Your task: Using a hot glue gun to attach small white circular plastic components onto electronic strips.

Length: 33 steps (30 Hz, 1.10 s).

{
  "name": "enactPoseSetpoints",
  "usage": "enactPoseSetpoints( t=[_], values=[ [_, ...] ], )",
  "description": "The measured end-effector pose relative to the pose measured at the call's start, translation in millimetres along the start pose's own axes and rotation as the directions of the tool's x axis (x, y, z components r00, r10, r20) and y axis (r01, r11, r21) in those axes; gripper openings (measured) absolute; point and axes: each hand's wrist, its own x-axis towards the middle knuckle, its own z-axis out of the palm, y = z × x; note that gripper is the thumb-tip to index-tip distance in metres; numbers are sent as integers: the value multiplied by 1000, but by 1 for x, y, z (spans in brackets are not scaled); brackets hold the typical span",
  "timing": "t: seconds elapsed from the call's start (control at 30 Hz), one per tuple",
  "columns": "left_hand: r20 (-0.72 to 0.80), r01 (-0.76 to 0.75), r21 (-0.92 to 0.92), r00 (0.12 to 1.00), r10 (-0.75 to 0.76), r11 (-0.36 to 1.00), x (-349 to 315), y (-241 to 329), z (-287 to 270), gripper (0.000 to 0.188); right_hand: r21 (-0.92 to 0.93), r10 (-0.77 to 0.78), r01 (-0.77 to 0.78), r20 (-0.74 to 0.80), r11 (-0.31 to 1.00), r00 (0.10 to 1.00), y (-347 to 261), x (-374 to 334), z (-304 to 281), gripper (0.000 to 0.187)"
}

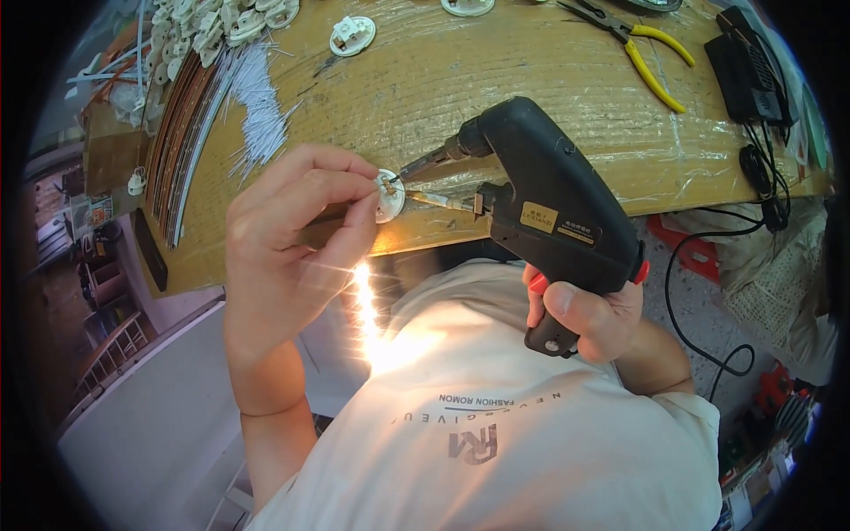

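My left hand (pixel 301 212) is closed, thumb and fingertips pinched at the left edge of a small round white plastic base (pixel 392 205). Part of the base, with small metal pieces on its face, is hidden behind the fingers. Wrapped round the grip of a black soldering gun (pixel 553 195) is my right hand (pixel 593 319), near its red trigger. The gun points left; its dark upper nozzle reaches the base, and its lower pale tip (pixel 434 200) ends close beside the base's right side.
A similar white base (pixel 352 36) lies farther back, near a heap of white parts (pixel 208 26). Thin white sticks (pixel 261 111) and brown strips (pixel 181 133) lie left. Yellow-handled pliers (pixel 642 53) and a black power adapter (pixel 751 75) lie right. A black cable (pixel 677 265) hangs off the table (pixel 584 146).
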Motion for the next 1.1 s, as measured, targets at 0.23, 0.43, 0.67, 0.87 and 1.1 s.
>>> enactPoseSetpoints(
  t=[0.23,0.43,0.67,0.87,1.1],
  values=[
    [-15,19,-51,1000,-19,999,-2,-1,3,10,116,-19,24,-49,993,999,-4,2,8,13],
    [-23,30,-72,999,-32,997,-5,-3,3,10,131,-21,26,-35,991,999,-1,2,9,15],
    [-29,11,-55,999,-12,998,-4,-5,4,10,135,-17,21,-31,991,999,0,1,8,16],
    [-34,-29,9,999,30,1000,-5,-5,2,12,10,-34,33,26,999,999,5,-1,1,27],
    [-56,-29,-15,998,28,999,-7,-7,5,10,16,-12,12,18,1000,1000,5,-2,2,28]
  ],
)
